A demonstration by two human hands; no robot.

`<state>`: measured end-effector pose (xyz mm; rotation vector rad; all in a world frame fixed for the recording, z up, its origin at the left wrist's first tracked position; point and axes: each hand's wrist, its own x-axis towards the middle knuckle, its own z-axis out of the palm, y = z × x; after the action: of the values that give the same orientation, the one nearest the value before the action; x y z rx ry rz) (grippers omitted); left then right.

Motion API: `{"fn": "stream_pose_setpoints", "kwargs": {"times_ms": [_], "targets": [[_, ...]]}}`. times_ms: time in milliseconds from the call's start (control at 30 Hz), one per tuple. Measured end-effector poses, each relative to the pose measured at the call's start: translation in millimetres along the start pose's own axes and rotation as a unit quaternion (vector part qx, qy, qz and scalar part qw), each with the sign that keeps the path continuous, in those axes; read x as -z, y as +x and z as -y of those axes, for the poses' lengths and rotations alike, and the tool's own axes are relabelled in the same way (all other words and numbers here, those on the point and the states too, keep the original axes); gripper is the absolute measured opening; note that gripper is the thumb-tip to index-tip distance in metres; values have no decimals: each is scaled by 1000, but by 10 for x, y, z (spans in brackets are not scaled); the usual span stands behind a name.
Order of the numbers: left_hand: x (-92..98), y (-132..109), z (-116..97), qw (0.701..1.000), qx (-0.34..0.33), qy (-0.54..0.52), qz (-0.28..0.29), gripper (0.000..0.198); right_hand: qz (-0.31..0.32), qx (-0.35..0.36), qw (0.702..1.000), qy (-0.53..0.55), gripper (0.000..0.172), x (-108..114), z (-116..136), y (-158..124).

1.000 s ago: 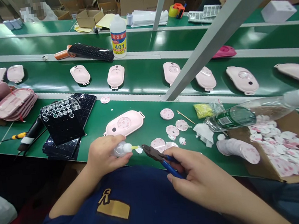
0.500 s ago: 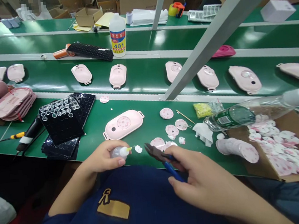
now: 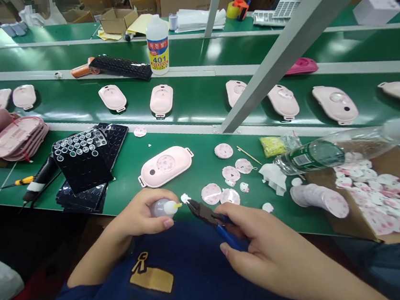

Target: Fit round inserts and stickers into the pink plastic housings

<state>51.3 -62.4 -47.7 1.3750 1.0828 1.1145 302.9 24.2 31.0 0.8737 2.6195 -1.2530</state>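
My left hand point(image 3: 147, 211) is closed around a small squeeze bottle point(image 3: 163, 208) with a yellow nozzle tip. Wrapped round the blue handles, my right hand point(image 3: 253, 240) holds a pair of pliers point(image 3: 207, 215). The plier jaws reach the nozzle tip and a small white cat-shaped piece point(image 3: 185, 198); whether they grip either is too small to tell. Behind them a pink oval case part point(image 3: 166, 166) lies on the bench with a round patterned disc in its middle. Several patterned round discs point(image 3: 211, 194) and a cat-face piece point(image 3: 243, 187) lie to the right.
Pink case parts point(image 3: 161, 100) sit on the green conveyor point(image 3: 193, 93) behind. A slanted metal post point(image 3: 265, 60) crosses the right side. A clear bottle point(image 3: 340, 148) lies by a cardboard box point(image 3: 353, 229) of pieces. Black sticker sheets point(image 3: 82, 163) lie left; a glue bottle point(image 3: 158, 46) stands behind.
The pliers have moved left, their jaws now at the nozzle tip and white piece. The squeeze bottle has shifted slightly right. Case parts on the conveyor have slid right.
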Motion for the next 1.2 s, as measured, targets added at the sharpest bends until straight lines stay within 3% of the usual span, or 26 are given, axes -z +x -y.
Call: {"fn": "stream_pose_setpoints", "kwargs": {"times_ms": [767, 933, 1033, 1200], "targets": [[7, 18, -73, 998, 22, 56, 6, 35, 1, 13, 999, 30, 14, 37, 31, 18], [30, 10, -70, 993, -14, 120, -12, 33, 9, 6, 999, 32, 12, 35, 7, 28], [31, -7, -85, 965, -54, 242, -82, 30, -4, 0, 1000, 17, 11, 13, -2, 57], [-13, -38, -118, 886, -86, 419, -179, 29, -79, 10, 997, -12, 9, -25, -57, 69]]}}
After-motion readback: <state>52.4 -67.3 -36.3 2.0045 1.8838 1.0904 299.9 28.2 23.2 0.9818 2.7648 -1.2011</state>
